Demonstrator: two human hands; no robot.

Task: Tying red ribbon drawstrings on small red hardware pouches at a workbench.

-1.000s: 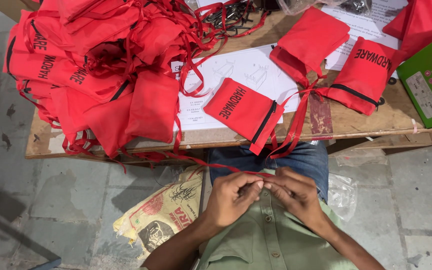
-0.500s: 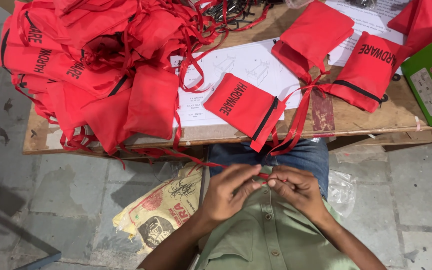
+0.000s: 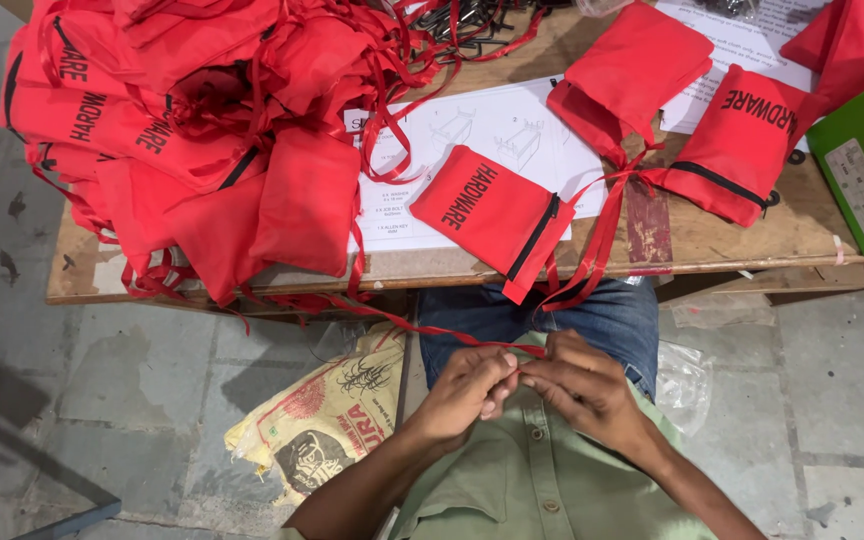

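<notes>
- While both hands meet over the lap, the left hand and right hand pinch a thin red ribbon between fingertips.
- Ribbon trails up to the wooden table front edge, near the flat red fabric pouch.
- Knot itself hidden, probably at the fingertips; best keep the ribbon taut, pinch close.

Both hands meet at the lap, fingertips pinched together.
</notes>
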